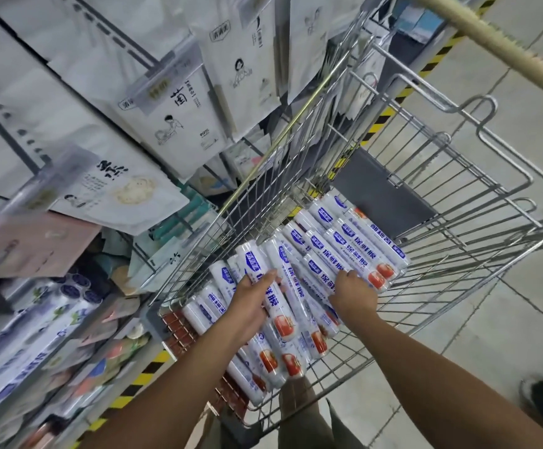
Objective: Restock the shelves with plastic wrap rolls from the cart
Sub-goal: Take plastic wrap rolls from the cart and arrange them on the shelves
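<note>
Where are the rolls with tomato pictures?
In the head view, the plastic wrap rolls lie piled in the wire cart, centre frame, right of the shelves.

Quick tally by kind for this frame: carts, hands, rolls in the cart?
Cart: 1
Hands: 2 (left hand, right hand)
Rolls in the cart: at least 15; they overlap, so the exact count is unclear
Total: at least 18

Chinese print on rolls and a pack
The plastic wrap rolls (pixel 344 254) read "保鲜膜" in blue lettering; a hanging white pack (pixel 179 124) bears a large black "菌".
</note>
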